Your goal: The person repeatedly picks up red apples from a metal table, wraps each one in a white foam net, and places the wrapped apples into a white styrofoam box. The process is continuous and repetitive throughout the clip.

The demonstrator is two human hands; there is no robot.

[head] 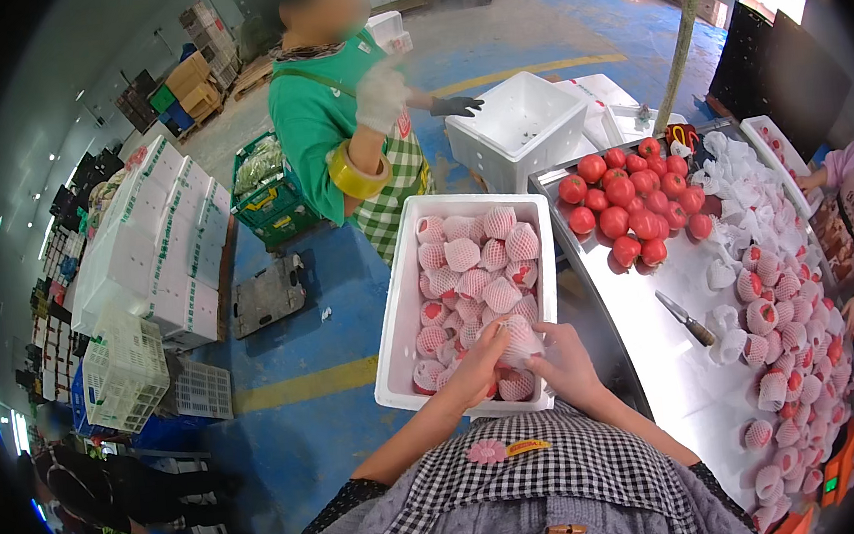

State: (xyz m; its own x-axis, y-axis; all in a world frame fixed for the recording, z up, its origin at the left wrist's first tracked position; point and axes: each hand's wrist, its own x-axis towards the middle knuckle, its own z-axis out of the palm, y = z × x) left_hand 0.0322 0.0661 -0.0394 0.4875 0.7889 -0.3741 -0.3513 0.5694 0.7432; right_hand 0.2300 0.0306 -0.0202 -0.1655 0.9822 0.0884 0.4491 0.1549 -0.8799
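Over the near end of a white foam box (390, 330), my left hand (481, 368) and my right hand (569, 365) hold one tomato in a white foam net (519, 341) between them. Several layers of netted tomatoes (464, 255) fill the box below, red showing through the mesh. Part of the near rows is hidden behind my hands and forearms. To the right stands a metal table (658, 339) with a heap of bare red tomatoes (620, 191) at its far end. Many more netted tomatoes (794, 343) are spread along its right side.
A knife (687, 318) lies on the table near loose foam nets (739, 167). Ahead, a person in a green shirt (316, 102) wears a tape roll (359, 171) on one arm, beside an open foam box (517, 120). Stacked foam boxes (162, 243) and crates (123, 374) stand left.
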